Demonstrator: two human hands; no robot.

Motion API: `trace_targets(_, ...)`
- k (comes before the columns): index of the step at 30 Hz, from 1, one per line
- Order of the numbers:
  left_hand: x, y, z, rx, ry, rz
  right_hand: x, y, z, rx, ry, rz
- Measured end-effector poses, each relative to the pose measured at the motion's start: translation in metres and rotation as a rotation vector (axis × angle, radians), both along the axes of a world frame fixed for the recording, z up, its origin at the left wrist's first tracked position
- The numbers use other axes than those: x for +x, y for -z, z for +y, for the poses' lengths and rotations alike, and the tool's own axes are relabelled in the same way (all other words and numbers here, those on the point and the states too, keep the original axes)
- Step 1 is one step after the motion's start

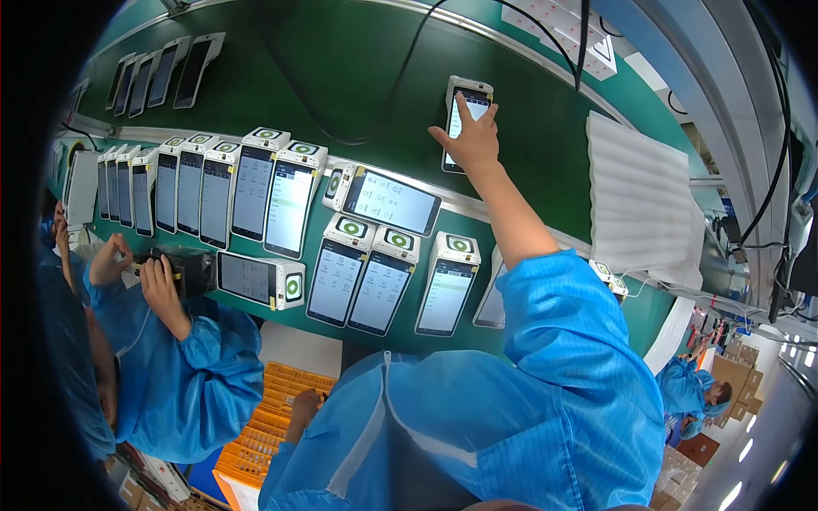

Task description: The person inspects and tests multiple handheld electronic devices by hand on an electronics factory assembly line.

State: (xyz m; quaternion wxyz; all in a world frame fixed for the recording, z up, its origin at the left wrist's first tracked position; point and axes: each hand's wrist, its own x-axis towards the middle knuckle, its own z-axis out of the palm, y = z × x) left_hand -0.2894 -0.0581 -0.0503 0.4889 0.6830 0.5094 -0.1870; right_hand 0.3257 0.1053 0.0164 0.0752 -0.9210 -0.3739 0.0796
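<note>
Right hand (474, 140) on device (477, 97), green surface (341, 64)

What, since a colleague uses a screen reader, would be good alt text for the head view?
The person's right hand is spread over a white handheld device on a dark green surface. Similar devices line a bench nearer the body, with a co-worker at left.

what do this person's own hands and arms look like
The right hand and left hand wear no gloves. The right sleeve is loose, wrinkled blue fabric with fine darker lines, ending well short of the hand; the left sleeve is also blue.
</note>
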Motion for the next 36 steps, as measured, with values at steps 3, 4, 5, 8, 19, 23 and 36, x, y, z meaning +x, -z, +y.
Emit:
trace_targets(3,0.024,-0.029,0.016,-0.16,-0.293,0.061,0.001,-0.007,-0.001,-0.008,0.003,0.035)
trace_targets(4,0.025,-0.03,0.018,-0.172,-0.267,0.032,0.002,-0.007,-0.001,0.035,0.027,0.06)
trace_targets(5,0.026,-0.031,0.02,-0.173,-0.265,0.034,0.003,-0.007,-0.002,0.078,0.052,0.084)
trace_targets(8,0.03,-0.029,0.024,-0.186,-0.267,0.073,0.015,0.002,-0.014,0.24,0.081,0.17)
trace_targets(19,0.029,-0.02,0.014,-0.249,-0.364,-0.001,0.023,0.008,-0.09,0.434,0.08,0.444)
trace_targets(23,0.032,-0.018,0.013,-0.254,-0.336,-0.06,0.025,0.007,-0.103,0.461,0.047,0.569)
trace_targets(36,0.038,-0.016,0.013,-0.324,-0.46,-0.011,0.016,0.009,-0.106,0.242,-0.129,0.199)
